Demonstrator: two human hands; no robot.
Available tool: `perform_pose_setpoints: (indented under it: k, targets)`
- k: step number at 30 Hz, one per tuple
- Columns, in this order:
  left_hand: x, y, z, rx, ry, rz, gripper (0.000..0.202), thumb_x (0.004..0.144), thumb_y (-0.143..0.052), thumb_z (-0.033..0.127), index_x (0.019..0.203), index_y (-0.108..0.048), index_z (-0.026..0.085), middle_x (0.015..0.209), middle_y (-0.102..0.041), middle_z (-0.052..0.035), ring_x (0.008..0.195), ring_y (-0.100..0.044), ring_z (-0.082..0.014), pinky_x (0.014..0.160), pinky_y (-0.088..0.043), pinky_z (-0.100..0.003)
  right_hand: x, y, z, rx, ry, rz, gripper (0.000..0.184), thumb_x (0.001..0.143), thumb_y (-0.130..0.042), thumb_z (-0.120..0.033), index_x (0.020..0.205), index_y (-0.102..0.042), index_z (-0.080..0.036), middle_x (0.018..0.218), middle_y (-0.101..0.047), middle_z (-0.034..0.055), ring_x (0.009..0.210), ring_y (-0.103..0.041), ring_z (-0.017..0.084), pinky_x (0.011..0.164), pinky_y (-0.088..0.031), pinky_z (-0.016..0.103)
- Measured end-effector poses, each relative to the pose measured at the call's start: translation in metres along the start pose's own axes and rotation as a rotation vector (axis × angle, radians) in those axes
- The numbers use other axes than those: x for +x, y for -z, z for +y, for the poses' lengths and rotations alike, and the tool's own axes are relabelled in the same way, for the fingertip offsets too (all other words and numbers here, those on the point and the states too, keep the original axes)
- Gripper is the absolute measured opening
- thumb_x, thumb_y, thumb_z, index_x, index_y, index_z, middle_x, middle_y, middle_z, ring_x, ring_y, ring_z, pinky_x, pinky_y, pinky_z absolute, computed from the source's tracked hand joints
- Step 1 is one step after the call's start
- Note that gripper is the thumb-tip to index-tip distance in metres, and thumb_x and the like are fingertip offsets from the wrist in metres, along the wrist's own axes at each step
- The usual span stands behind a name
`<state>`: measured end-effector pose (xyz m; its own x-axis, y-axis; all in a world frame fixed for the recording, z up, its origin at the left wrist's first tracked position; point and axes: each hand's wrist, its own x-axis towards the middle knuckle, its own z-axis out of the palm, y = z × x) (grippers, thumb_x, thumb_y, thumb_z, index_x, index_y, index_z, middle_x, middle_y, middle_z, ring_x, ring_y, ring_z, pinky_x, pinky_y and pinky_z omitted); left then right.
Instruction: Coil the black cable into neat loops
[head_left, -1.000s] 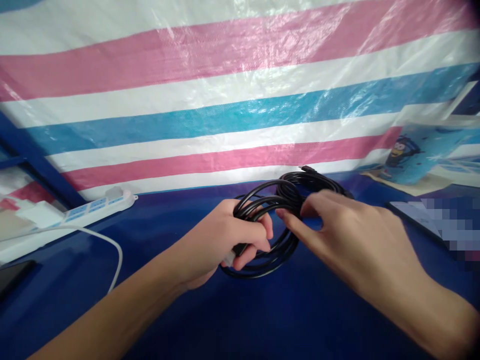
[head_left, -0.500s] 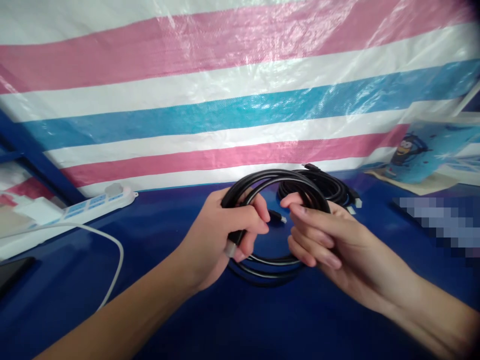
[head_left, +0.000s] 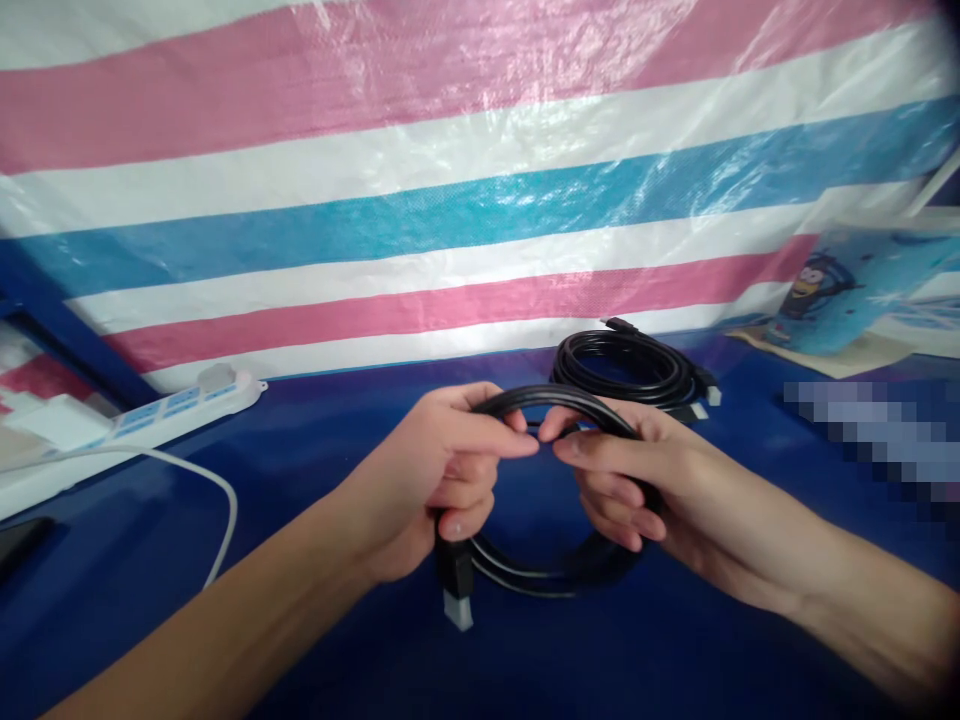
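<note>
A black cable (head_left: pixel 551 396) is wound into a round coil and held up above the blue table. My left hand (head_left: pixel 450 455) is closed around the coil's left side, thumb and forefinger pinching its top. From below that hand hangs a rectangular plug (head_left: pixel 454 570) with a pale cover on its tip. My right hand (head_left: pixel 630 460) grips the upper right of the same coil, its thumb pointing toward my left thumb. The lower loops curve between both hands.
A second coiled black cable (head_left: pixel 630 362) with capped plugs lies behind my right hand. On the left are a white power strip (head_left: pixel 176 410), a white cord (head_left: pixel 229 500) and a dark flat object (head_left: pixel 22 550). A blue cartoon bag (head_left: pixel 840 290) stands at right before a striped sheet (head_left: pixel 420 230).
The coil's loops are gathered closer together and its top sits lower. The plug by my left hand now hangs free below the fingers. Both hands have drawn nearer each other.
</note>
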<state>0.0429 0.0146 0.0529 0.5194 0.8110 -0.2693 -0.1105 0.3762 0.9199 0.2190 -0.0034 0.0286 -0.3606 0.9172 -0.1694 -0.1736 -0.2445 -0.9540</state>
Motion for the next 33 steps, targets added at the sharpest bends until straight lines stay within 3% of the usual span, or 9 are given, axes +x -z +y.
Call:
perform_pose_setpoints:
  k: [3,7,13,16,19,22,25,28,33]
  targets:
    - [0.001,0.001,0.001,-0.044,-0.076,0.091,0.01,0.073,-0.057,0.012,0.073,-0.051,0.019,0.04,-0.015,0.0125,0.032,-0.01,-0.0008,0.03,-0.02,-0.012,0.001,0.0,0.001,0.137,0.051,-0.035,0.007,0.08,-0.059,-0.025,0.082,-0.061,-0.019,0.038,-0.022,-0.0103,0.032,-0.027,0.001,0.046,-0.043,0.017]
    - [0.002,0.01,0.002,0.058,0.003,-0.057,0.008,0.076,-0.057,0.014,0.076,-0.052,0.02,0.04,-0.016,0.0126,0.033,-0.012,-0.001,0.032,-0.027,-0.012,0.002,-0.004,0.001,0.171,0.119,-0.044,0.032,0.082,-0.055,-0.049,0.08,-0.061,-0.018,0.047,-0.027,-0.0088,0.031,-0.025,0.0,0.04,-0.04,0.019]
    - [0.003,0.02,0.003,0.168,0.122,-0.167,0.005,0.079,-0.057,0.019,0.08,-0.052,0.021,0.041,-0.02,0.0127,0.034,-0.013,-0.0006,0.033,-0.025,-0.011,0.005,-0.003,0.004,-0.321,0.211,0.136,0.047,0.088,-0.041,-0.055,0.068,-0.058,-0.016,0.049,-0.054,0.0002,0.036,-0.047,0.007,0.039,-0.033,0.019]
    - [0.003,0.016,0.004,0.169,0.081,-0.096,0.004,0.08,-0.057,0.02,0.08,-0.053,0.021,0.042,-0.023,0.0121,0.035,-0.014,-0.0005,0.032,-0.023,-0.011,0.004,-0.001,0.004,-0.528,0.289,0.174,0.048,0.091,-0.037,-0.051,0.067,-0.061,-0.016,0.05,-0.058,0.0032,0.044,-0.051,0.008,0.044,-0.032,0.02]
    - [0.002,0.008,0.003,0.121,-0.017,0.041,0.004,0.08,-0.057,0.02,0.083,-0.054,0.021,0.043,-0.023,0.0117,0.034,-0.014,-0.0004,0.031,-0.021,-0.011,0.002,0.0,0.006,-0.524,0.323,0.2,0.049,0.093,-0.032,-0.051,0.068,-0.059,-0.018,0.053,-0.058,0.0031,0.049,-0.054,0.009,0.051,-0.036,0.022]
    - [0.003,0.002,-0.003,0.017,-0.124,0.19,0.008,0.08,-0.057,0.02,0.086,-0.052,0.023,0.044,-0.021,0.0116,0.034,-0.014,-0.0008,0.031,-0.021,-0.012,0.004,-0.002,0.012,-0.439,0.376,0.249,0.04,0.091,-0.038,-0.051,0.074,-0.053,-0.019,0.061,-0.058,0.0011,0.053,-0.055,0.009,0.054,-0.042,0.022]
    - [0.008,0.001,-0.013,-0.054,-0.173,0.261,0.006,0.081,-0.056,0.022,0.084,-0.051,0.023,0.044,-0.021,0.0114,0.033,-0.015,-0.001,0.031,-0.024,-0.013,0.011,-0.006,0.017,-0.393,0.442,0.344,0.028,0.087,-0.049,-0.047,0.093,-0.052,-0.02,0.057,-0.05,-0.0038,0.046,-0.052,0.008,0.046,-0.042,0.019]
    - [0.012,0.001,-0.022,-0.088,-0.163,0.221,0.006,0.082,-0.055,0.024,0.086,-0.053,0.021,0.043,-0.026,0.011,0.032,-0.019,-0.001,0.032,-0.027,-0.013,0.012,-0.008,0.019,-0.377,0.482,0.371,0.036,0.087,-0.051,-0.044,0.116,-0.049,-0.024,0.053,-0.044,-0.0065,0.041,-0.048,0.007,0.04,-0.041,0.019]
    - [0.007,-0.004,-0.016,-0.131,-0.153,0.073,0.009,0.083,-0.056,0.029,0.083,-0.051,0.022,0.047,-0.032,0.0101,0.033,-0.026,-0.0017,0.034,-0.033,-0.015,0.004,-0.002,0.011,-0.323,0.538,0.345,0.036,0.087,-0.052,-0.042,0.121,-0.053,-0.029,0.047,-0.038,-0.0073,0.034,-0.039,0.006,0.034,-0.035,0.018]
